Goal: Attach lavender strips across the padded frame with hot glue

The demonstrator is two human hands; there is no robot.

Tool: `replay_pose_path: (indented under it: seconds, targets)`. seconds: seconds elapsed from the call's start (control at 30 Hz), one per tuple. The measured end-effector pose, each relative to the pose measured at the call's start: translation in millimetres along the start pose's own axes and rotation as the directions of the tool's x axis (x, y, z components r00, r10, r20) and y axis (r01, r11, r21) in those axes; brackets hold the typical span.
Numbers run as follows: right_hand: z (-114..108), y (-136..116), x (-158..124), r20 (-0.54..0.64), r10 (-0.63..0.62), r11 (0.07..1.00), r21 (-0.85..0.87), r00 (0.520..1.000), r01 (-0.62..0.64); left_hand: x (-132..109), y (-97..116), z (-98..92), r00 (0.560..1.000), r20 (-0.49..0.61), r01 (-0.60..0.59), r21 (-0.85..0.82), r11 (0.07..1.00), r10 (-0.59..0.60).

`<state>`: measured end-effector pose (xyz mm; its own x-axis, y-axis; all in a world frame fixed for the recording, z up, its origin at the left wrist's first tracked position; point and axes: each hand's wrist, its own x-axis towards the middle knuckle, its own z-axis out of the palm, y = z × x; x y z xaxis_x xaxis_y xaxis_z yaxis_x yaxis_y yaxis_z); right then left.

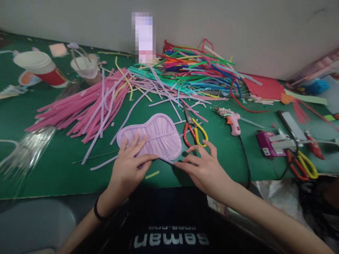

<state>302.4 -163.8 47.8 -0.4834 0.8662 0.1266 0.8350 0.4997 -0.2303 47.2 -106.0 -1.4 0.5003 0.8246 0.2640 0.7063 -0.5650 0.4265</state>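
A lilac peanut-shaped piece [159, 132] with a pipe-cleaner rim lies flat on the green table. A thin line runs lengthwise across its streaked surface. My left hand [132, 158] rests on its lower left part, several fingers spread on top, index finger and thumb closed at the near edge. My right hand [205, 164] pinches the end of a lilac pipe cleaner [168, 161] at the lower right edge. Its other fingers are raised near the handles of red-and-yellow scissors [195, 134], whose blades point away from me.
Pink pipe cleaners [79, 106] fan out at left; a multicoloured heap [190, 74] lies behind. A pink glue gun [233, 121], a purple power block [267, 143] and second scissors [302, 165] are at right. A paper cup [45, 68] stands far left. A blurred-out upright screen [144, 38] stands at the back.
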Motion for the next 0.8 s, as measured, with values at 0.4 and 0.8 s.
replay_pose_path:
  seconds: [0.4, 0.8]
  targets:
    - [-4, 19, 17, -0.059, -0.157, 0.987, -0.041, 0.986, 0.155, 2, 4, 1.0, 0.997, -0.004, 0.077, -0.023, 0.997, -0.077]
    - [-4, 21, 19, -0.001, -0.168, 0.986, -0.024, 0.986, 0.168, 3, 14, 4.4, 0.993, -0.025, 0.113, 0.004, 0.994, -0.113]
